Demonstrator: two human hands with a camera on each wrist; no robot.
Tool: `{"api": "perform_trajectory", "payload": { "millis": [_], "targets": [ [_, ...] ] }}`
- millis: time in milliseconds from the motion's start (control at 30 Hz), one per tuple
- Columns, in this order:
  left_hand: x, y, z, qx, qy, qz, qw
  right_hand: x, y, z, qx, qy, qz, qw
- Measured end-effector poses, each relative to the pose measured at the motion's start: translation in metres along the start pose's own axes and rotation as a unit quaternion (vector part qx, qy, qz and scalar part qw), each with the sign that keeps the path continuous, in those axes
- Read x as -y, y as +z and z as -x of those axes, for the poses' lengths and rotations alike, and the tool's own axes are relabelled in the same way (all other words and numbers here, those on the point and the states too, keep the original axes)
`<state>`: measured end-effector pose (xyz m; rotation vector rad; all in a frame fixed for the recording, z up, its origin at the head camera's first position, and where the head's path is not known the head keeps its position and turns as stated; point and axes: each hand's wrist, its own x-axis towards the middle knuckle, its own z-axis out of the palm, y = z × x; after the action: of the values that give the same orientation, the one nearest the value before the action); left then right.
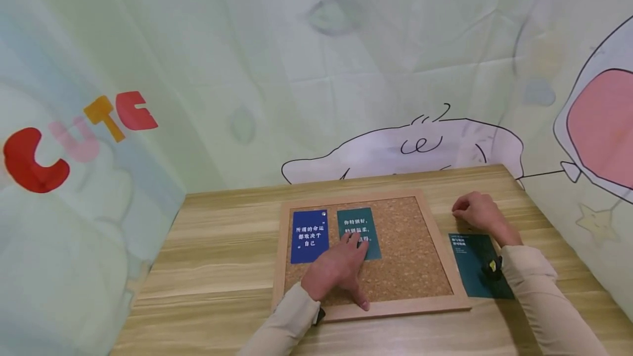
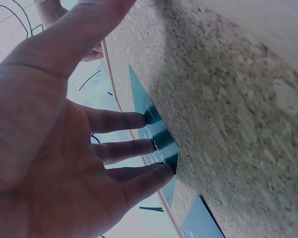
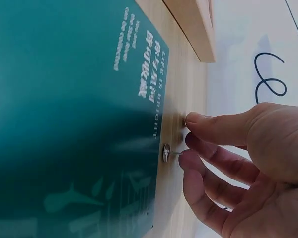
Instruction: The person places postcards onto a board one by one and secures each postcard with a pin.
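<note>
My left hand (image 1: 338,268) spreads over a cork board (image 1: 400,268) with a wooden frame. Its straight fingertips press on a green card (image 2: 159,134) with white writing, and the thumb reaches the board's lower frame. To the left of that card lies a blue card (image 1: 310,235) with a small round tack (image 1: 323,213) at its top right corner. My right hand (image 1: 482,213) is at the table, right of the board, fingers bent. Close to its fingertips is a silver thumbtack (image 3: 166,152), its pin pointing at them; thumb and index tips stand slightly apart.
Another dark green card (image 1: 475,262) lies on the wooden table (image 1: 212,268) beside the board, partly under my right wrist. A printed cloth (image 1: 247,70) hangs behind the table and along both sides.
</note>
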<state>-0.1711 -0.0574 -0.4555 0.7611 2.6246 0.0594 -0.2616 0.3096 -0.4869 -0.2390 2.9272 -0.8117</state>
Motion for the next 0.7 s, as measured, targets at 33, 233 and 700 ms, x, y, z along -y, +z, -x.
{"api": "perform_trajectory", "payload": {
  "millis": [33, 233, 700],
  "targets": [
    [0.000, 0.000, 0.000, -0.001, 0.000, -0.001, 1.0000, 0.001, 0.000, 0.000, -0.001, -0.003, 0.000, 1.000],
    [0.000, 0.000, 0.001, -0.002, 0.001, 0.005, 1.0000, 0.010, -0.001, -0.006, -0.005, -0.021, -0.009, 1.000],
    [0.000, 0.000, 0.001, -0.001, 0.002, 0.006, 1.0000, 0.067, 0.009, -0.040, 0.003, -0.058, -0.087, 0.995]
  ]
}}
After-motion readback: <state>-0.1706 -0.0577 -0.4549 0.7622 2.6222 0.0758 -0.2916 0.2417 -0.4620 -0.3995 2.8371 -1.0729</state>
